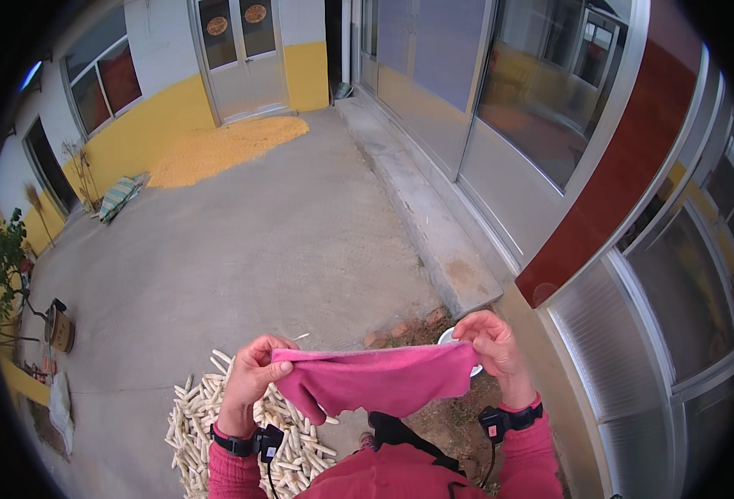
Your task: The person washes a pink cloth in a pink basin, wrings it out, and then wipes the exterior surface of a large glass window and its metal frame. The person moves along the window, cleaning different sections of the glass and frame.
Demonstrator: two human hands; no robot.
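A pink cloth (379, 377) hangs stretched between my two hands, its upper edge nearly straight and its lower edge uneven. My left hand (256, 374) pinches the left corner between thumb and fingers. At the other end, my right hand (490, 349) grips the right corner. Behind the cloth and my right hand, a white basin (448, 337) is partly hidden. Below my left hand lies a heap of bare corn cobs (202, 418) on the concrete.
A concrete step (417, 206) runs along the glazed front at right. Yellow corn kernels (230, 150) are spread before the double door (245, 81). At left are a potted plant (61, 330), a striped sack (117, 196) and a pale sack (61, 408). Broken bricks (399, 329) lie near the step's end.
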